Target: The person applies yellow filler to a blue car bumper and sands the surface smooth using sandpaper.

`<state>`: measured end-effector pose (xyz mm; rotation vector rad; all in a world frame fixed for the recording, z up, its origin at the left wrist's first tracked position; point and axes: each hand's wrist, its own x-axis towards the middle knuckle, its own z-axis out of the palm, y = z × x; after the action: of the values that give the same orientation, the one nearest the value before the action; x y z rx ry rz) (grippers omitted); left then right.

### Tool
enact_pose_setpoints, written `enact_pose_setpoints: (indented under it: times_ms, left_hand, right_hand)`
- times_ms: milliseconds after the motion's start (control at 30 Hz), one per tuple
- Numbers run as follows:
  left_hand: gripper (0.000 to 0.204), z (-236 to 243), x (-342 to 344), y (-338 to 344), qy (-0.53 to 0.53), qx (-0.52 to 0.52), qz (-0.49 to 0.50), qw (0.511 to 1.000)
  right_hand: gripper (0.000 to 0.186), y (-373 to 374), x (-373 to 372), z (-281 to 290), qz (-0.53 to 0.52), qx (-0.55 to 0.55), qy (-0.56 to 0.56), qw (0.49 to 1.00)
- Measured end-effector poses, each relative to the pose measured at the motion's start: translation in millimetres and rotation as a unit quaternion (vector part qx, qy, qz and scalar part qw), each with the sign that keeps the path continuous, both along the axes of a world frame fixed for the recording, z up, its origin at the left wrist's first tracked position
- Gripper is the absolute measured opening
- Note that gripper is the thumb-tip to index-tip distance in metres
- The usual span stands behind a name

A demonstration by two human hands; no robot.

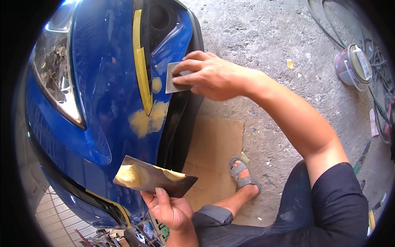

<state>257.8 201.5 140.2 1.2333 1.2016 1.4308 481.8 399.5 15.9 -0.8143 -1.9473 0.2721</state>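
Observation:
My right hand [210, 74] reaches to the blue car bumper [109, 82], fingers closed on a thin grey putty spreader [169, 82]. The spreader's edge lies against the paint, beside a small yellow filler spot [156, 85]. Lower down is a larger smeared patch of yellow filler [149, 119]. Yellow masking tape [142, 78] runs along the dark trim above that patch. In front of the bumper, my left hand [170, 210] grips a metal mixing plate [181, 187] by its lower edge, thumb on top. A lump of yellow filler [129, 176] sits on the plate's left end.
Flattened cardboard [218, 144] covers part of the rough concrete floor [263, 41], near my sandalled foot [243, 177]. A lidded paint can [353, 67] stands at the right by coiled hoses [380, 70]. The headlight [57, 74] is at the left; assorted clutter [123, 236] lies below the bumper.

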Motion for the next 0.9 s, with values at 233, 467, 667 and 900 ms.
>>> enact_pose_setpoints:
  times_ms: [233,467,667,900]
  left_hand:
    - [0.041,5.9,19.0,5.7,-0.029,0.000,-0.008,1.000]
    - [0.041,11.8,10.6,2.9,-0.042,0.040,-0.036,0.998]
    - [0.043,8.7,3.1,-5.9,-0.017,0.023,0.000,1.000]
    - [0.044,10.7,-4.4,-8.5,-0.010,0.002,0.043,0.999]
  right_hand:
    - [0.036,-108.7,-2.6,36.6,0.408,-0.176,0.336,0.830]
    - [0.047,-34.8,12.4,-1.4,-0.043,-0.066,-0.043,0.996]
    - [0.040,27.5,14.5,31.8,-0.079,-0.095,-0.161,0.979]
    - [0.039,41.5,-3.0,23.1,-0.065,-0.108,-0.148,0.981]
